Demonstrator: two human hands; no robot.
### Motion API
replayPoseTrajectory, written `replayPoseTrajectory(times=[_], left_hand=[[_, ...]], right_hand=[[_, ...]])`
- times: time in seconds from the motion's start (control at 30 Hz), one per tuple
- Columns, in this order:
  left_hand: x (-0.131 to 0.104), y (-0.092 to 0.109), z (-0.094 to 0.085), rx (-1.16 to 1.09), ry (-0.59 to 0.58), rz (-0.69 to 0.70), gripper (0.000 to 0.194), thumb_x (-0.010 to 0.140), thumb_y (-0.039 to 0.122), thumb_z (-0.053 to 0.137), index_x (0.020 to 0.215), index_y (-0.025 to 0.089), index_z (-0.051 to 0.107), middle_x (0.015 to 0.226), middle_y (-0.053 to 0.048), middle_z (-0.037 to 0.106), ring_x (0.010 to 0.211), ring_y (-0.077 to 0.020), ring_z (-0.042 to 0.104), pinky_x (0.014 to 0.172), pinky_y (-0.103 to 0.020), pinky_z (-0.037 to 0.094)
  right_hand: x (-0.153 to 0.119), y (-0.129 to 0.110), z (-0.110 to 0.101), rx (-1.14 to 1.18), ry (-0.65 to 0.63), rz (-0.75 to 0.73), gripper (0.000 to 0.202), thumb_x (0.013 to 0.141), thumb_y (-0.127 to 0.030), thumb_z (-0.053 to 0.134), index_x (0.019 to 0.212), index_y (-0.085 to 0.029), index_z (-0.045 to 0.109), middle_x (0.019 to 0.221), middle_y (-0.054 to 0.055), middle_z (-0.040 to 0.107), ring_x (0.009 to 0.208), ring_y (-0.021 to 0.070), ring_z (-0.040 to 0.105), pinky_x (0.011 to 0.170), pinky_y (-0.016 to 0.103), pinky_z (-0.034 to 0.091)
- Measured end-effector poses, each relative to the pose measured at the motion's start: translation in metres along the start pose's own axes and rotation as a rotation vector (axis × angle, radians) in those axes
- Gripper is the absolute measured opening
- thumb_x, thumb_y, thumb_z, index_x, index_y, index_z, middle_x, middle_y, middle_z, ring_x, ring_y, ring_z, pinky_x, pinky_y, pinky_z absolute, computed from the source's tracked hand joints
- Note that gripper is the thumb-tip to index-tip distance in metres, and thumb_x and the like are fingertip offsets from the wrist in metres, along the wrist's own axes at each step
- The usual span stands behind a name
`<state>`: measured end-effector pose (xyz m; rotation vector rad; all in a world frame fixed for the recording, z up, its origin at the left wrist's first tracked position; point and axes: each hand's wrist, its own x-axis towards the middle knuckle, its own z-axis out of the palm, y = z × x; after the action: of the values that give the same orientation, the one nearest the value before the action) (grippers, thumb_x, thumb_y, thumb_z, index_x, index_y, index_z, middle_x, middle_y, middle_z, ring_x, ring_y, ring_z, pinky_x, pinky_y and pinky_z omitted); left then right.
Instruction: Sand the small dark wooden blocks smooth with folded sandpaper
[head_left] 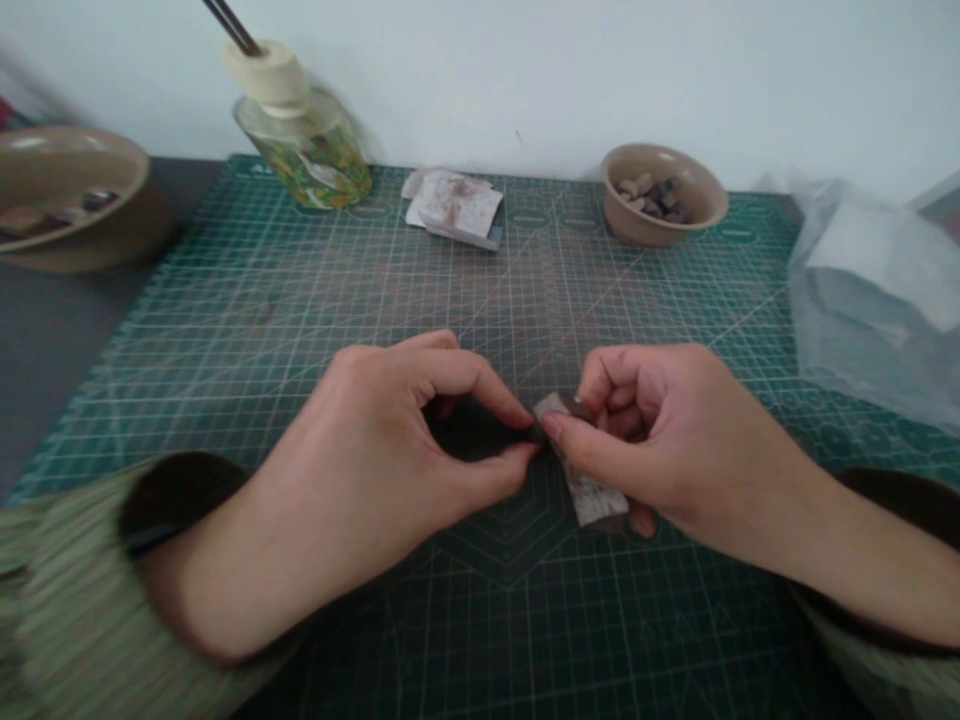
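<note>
My left hand [420, 430] pinches a small dark piece [538, 434] between thumb and index finger; its shape is mostly hidden. Against that piece, my right hand [660, 430] grips a folded strip of sandpaper-like sheet [592, 497], pale and stained on its outer face, brownish along its edge. The right thumb presses on the pale face, with the other fingers curled behind. Both hands meet just above the green cutting mat [360, 290], near its middle.
Stained pale sheets [456, 205] lie at the back. Behind on the right is a small bowl [664, 225] of dark and tan pieces. A larger bowl [97, 240] stands left, a reed diffuser bottle [311, 150] back left, a clear plastic bag [870, 300] right.
</note>
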<state>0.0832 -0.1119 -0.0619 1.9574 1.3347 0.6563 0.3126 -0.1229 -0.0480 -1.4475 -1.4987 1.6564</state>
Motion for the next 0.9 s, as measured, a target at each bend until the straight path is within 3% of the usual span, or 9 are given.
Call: replayPoseTrajectory(times=[0.9], left_hand=[[-0.0001, 0.0016, -0.0009, 0.016, 0.0, 0.006, 0.008, 0.08, 0.03, 0.083, 0.085, 0.034, 0.088, 0.083, 0.008, 0.081, 0.076, -0.0142, 0.074, 0.073, -0.031, 0.051]], right_hand=[[0.0023, -0.0041, 0.0005, -0.04, 0.009, -0.018, 0.032, 0.087, -0.019, 0.091, 0.074, -0.023, 0.061, 0.051, -0.007, 0.068, 0.033, 0.0088, 0.06, 0.03, 0.011, 0.038]])
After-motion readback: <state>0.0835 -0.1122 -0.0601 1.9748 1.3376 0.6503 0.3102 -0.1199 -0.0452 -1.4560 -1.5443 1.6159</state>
